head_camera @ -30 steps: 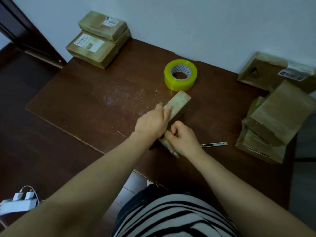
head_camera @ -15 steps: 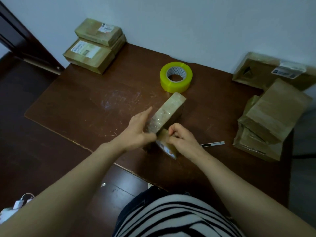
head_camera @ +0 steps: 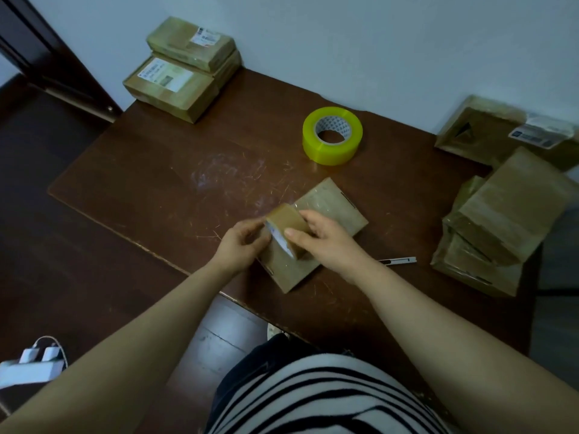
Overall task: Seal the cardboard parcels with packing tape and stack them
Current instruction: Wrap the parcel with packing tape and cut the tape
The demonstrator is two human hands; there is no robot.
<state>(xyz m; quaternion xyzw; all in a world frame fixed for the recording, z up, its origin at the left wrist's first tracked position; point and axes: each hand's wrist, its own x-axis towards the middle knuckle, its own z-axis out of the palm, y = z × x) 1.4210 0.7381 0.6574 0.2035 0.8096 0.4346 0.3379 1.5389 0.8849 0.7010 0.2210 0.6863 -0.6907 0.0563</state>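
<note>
Black-and-white striped cloth of the person's top (head_camera: 329,393) filled the nearest edge of the view. Two bare forearms reached forward from it. A white plastic power strip with plugs (head_camera: 28,371) lay on the dark floor at the near left. Over the near edge of the scratched dark-brown wooden table (head_camera: 156,183), the left hand (head_camera: 242,245) and right hand (head_camera: 329,242) met on a small brown block with a white edge (head_camera: 289,223). I could not tell whether it was a little box or a tape roll. The left fingers were curled against its left side. The right thumb pressed its near face while the right fingers lay together over its top, so both hands gripped it. Directly beneath it, a flat tan cardboard parcel (head_camera: 335,208) lay on the table, its taped broad face up and set at an angle to the table edge. A slim silver utility knife (head_camera: 399,260) lay just right of the right wrist. Farther right sat a loose heap of tan taped parcels (head_camera: 501,220), some tilted on one another. Beyond the hands, a roll of yellow-green packing tape (head_camera: 332,136) lay flat near the pale wall. At the far left corner, labelled tan parcels stood in a stack (head_camera: 185,70).
</note>
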